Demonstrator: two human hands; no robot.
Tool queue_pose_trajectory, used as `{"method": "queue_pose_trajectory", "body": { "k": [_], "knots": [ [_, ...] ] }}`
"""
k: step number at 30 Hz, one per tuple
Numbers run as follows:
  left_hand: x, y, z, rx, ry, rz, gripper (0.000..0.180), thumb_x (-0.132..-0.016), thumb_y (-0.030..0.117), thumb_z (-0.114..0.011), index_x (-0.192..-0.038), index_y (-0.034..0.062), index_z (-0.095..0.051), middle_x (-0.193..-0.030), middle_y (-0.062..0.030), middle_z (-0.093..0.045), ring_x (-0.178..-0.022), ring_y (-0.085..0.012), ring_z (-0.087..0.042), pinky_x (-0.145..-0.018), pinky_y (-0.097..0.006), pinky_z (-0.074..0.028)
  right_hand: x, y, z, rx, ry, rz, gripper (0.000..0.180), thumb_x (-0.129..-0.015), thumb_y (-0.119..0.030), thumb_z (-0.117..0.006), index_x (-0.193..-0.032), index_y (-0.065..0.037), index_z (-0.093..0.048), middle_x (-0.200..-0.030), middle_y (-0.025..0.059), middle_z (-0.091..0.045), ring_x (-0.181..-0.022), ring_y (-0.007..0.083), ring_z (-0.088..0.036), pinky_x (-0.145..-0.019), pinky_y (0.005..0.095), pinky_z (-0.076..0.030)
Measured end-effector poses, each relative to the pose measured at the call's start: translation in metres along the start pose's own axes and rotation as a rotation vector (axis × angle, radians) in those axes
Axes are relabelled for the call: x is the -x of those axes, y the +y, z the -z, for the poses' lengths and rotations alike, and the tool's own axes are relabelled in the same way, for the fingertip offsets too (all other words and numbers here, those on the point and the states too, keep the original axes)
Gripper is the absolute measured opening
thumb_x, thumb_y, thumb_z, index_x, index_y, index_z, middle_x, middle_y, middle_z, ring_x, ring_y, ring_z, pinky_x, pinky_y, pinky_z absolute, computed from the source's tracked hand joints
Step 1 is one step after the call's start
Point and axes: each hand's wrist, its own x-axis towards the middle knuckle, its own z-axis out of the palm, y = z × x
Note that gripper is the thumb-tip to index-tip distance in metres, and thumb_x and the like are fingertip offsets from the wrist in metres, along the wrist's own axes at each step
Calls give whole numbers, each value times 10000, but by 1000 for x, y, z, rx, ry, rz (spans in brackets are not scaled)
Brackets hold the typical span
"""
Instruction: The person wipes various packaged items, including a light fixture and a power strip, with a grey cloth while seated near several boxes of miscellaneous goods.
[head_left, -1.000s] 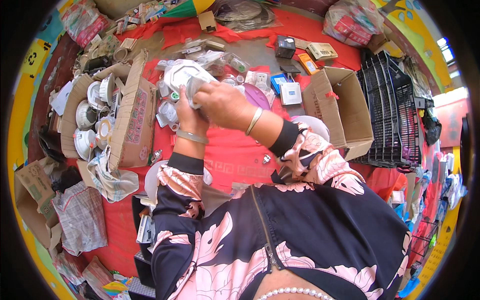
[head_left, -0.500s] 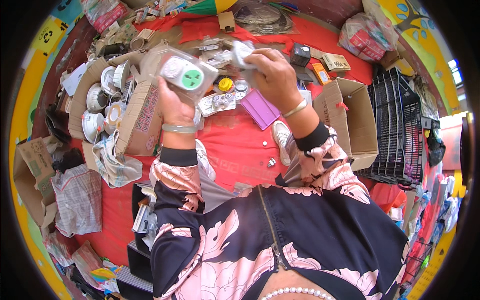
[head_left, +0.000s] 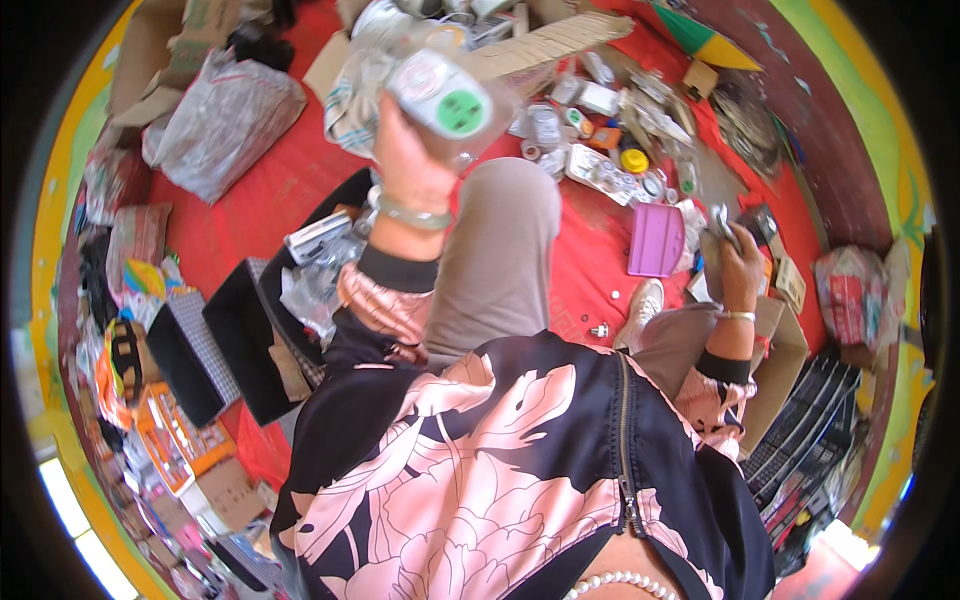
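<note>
My left hand is raised at the upper middle, gripping a white plug-in socket with a round dial and a green outlet face. Clear plastic packaging surrounds the socket. Over on the right, my right hand is closed on a crumpled greyish cloth, which hangs by the cardboard box. Beneath my left forearm, a black box holds small packaged goods and clear plastic bags.
Small packaged goods and a yellow round piece lie in a pile on the red floor covering. A purple tray lies near my shoe. A plastic sack stands at left, a black crate at right.
My view has turned left, and my body leans that way. The left hand carries the packaged socket toward the left boxes. My right hand, with the cloth, is now lower and farther right.
</note>
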Motion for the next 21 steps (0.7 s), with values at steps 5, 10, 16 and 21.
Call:
{"method": "queue_pose_trajectory", "body": {
  "k": [5,10,16,21],
  "knots": [
    [58,100,162,-205,436,-182,428,-960,365,-342,-1239,74,-488,-1247,-112,-526,-1144,-322,-511,-960,-533,-411,6,10,-7,-395,-61,-277,238,-809,-2,-573,-1037,1,-640,-863,-9,-623,-781,59,-541,-700,195,-431],
    [137,152,260,-313,905,-204,415,-948,358,-375,-1203,60,-510,-1230,-119,-531,-1113,-324,-530,-915,-529,-446,1,28,-19,-346,-129,-220,235,-804,-21,-581,-1029,-9,-647,-869,-4,-628,-774,70,-549,-703,206,-438],
    [97,113,325,-256,862,-11,389,-953,313,-424,-1196,18,-498,-1171,-133,-567,-1049,-308,-566,-904,-480,-451,-4,37,-33,-218,-176,-235,246,-775,-42,-598,-1012,-17,-654,-851,28,-650,-780,93,-570,-725,227,-451],
    [1,100,388,-969,826,202,568,-908,397,-420,-1232,-68,-463,-1225,-228,-526,-1088,-358,-546,-934,-413,-422,-3,27,-34,-121,-149,-246,255,-762,-53,-601,-1007,-26,-662,-838,48,-667,-785,104,-596,-724,236,-461]
  ]
}}
